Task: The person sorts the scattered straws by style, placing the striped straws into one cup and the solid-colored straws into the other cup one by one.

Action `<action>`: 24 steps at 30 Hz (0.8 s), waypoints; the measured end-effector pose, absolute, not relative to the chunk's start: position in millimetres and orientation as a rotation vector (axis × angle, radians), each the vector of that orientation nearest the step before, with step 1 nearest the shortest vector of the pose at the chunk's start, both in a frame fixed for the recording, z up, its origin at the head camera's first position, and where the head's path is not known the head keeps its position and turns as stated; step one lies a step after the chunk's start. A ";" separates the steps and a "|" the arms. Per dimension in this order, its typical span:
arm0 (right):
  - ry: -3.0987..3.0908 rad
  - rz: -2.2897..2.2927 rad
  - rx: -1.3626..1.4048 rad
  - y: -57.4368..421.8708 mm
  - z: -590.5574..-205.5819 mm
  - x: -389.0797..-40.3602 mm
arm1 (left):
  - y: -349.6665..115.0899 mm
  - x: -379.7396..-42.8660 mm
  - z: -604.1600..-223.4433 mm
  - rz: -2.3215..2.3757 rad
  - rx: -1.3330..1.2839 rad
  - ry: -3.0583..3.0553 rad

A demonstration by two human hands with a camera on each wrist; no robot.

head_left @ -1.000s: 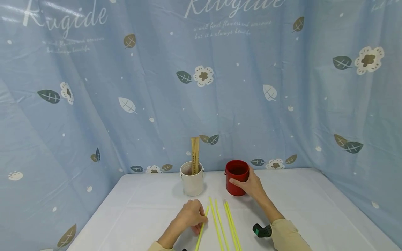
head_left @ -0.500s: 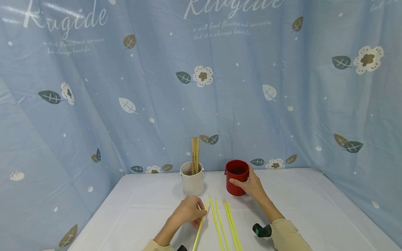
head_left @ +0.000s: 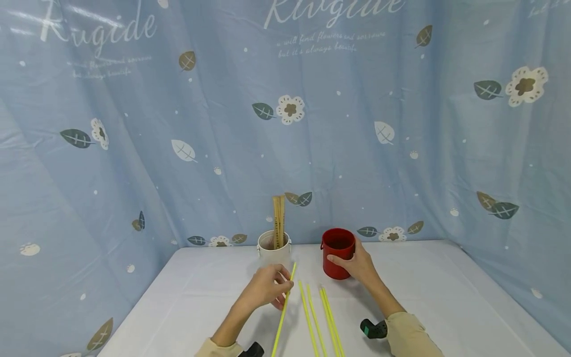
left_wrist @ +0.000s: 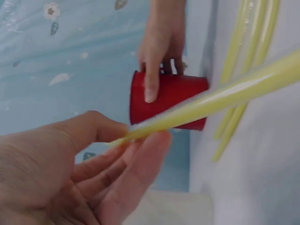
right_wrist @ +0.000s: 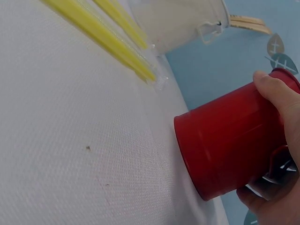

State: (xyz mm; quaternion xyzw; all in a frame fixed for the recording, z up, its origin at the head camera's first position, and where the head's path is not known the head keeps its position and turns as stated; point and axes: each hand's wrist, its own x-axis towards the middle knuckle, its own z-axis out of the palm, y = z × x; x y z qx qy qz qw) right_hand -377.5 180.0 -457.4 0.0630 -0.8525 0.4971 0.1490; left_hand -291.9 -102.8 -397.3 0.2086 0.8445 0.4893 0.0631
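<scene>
Against the blue floral curtain (head_left: pixel 339 148), a slim yellow stick (head_left: pixel 280 325) is pinched by the left hand (head_left: pixel 267 286), and a red pail (right_wrist: pixel 229 145) is gripped wide by the right hand (head_left: pixel 360 263).

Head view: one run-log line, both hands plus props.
left hand: pinches yellow stick | right hand: grips red bucket | other yellow sticks: on table | white bucket: holds wooden sticks

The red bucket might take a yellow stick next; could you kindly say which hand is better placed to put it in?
Probably the left hand: it pinches a yellow stick near its far end, whereas the right hand grips the red bucket.
</scene>
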 end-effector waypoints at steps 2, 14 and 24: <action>-2.452 1.428 0.176 180.5 -457.3 -377.2 | -103.0 -293.1 -394.6 1.516 0.654 2.550; -2.443 1.432 0.181 179.8 -455.7 -374.5 | -98.2 -298.9 -377.4 1.786 0.718 2.680; -2.431 1.437 0.186 179.2 -456.6 -375.8 | -73.7 -311.1 -344.3 1.931 0.842 2.723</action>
